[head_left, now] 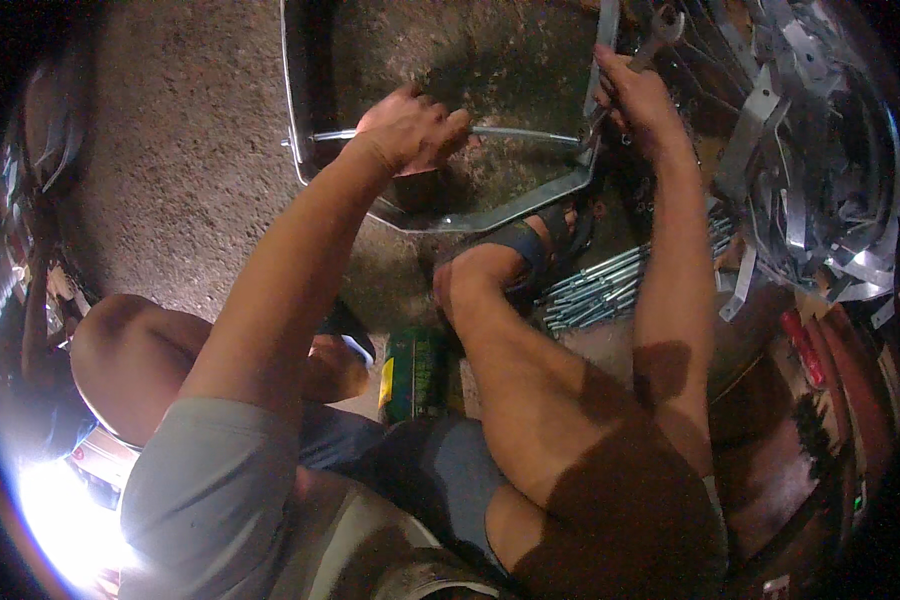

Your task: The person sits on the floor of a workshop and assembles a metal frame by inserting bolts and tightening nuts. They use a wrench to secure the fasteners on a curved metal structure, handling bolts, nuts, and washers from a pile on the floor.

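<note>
A bent flat-metal frame [443, 222] rests on the concrete floor in front of me, its near end angled inward. Across it runs a thin metal rod [525, 133], which passes through or meets both sides. My left hand [410, 130] is closed around the middle of this rod. At the frame's right side, my right hand [638, 98] grips a wrench [660, 35]; the wrench's open jaw sticks out beyond my fingers. Whether the wrench touches a nut on the rod's end is hidden by that hand.
Several loose metal rods [598, 288] lie right of my sandalled foot [525, 250]. A tangled heap of flat metal strips [805, 150] fills the far right. Between my legs stands a green container [417, 375]. A bright light [70, 520] glares at lower left.
</note>
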`<state>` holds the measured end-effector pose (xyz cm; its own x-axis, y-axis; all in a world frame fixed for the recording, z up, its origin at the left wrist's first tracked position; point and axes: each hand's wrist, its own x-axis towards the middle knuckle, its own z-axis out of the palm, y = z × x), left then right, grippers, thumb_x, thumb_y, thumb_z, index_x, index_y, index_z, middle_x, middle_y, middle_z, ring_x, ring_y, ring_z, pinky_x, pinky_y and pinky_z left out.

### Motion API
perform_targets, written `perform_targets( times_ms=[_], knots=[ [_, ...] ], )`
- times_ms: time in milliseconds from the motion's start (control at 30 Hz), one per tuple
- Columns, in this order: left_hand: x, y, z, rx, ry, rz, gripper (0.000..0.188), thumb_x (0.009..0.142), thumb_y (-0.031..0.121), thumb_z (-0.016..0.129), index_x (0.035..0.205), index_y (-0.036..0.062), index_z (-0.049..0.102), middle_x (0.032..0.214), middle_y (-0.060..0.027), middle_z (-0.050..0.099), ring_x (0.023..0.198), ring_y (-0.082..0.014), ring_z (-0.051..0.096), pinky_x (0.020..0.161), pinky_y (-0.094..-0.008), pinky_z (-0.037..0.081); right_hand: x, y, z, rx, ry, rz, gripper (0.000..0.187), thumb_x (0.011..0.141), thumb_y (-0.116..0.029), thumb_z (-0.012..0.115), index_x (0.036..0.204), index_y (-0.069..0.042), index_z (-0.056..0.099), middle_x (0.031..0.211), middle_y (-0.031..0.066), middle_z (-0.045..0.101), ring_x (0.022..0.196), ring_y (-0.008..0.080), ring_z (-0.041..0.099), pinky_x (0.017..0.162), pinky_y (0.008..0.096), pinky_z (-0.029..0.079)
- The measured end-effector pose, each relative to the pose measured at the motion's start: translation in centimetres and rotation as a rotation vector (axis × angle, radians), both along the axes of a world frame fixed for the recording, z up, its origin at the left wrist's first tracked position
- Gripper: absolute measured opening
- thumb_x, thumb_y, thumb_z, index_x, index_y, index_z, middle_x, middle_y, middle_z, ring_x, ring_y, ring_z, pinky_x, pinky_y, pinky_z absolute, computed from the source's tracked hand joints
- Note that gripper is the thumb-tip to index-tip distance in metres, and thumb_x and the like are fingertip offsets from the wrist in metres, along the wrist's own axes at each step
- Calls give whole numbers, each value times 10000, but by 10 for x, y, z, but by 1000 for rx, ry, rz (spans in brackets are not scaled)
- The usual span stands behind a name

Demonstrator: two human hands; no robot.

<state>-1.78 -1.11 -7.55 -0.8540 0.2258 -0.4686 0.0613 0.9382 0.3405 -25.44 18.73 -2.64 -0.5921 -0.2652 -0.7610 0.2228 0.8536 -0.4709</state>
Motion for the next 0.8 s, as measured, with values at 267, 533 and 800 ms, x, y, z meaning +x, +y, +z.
perform_targets(
  times_ms=[267,533,800],
  knots=[
    [13,-3,-9,43,130,20,377,1013,459,475,1205,147,563,967,-115,715,976,-313,685,951,-464,450,85,56,-9,-339,340,-13,343,1027,-360,533,959,-42,645,847,58,612,750,173,589,707,335,479],
    [10,0,-15,-6,136,-45,412,997,482,492,1226,144,551,965,-109,704,956,-320,690,914,-453,467,144,79,29,-679,479,-187,291,1044,-303,497,918,-76,629,778,-4,584,654,86,492,538,233,374],
    [9,-2,-6,24,106,29,374,997,477,494,1166,151,563,946,-107,713,964,-320,691,963,-471,450,47,13,36,-201,96,-179,385,1022,-453,541,841,-119,604,725,-18,571,593,54,452,513,238,317]
  ],
)
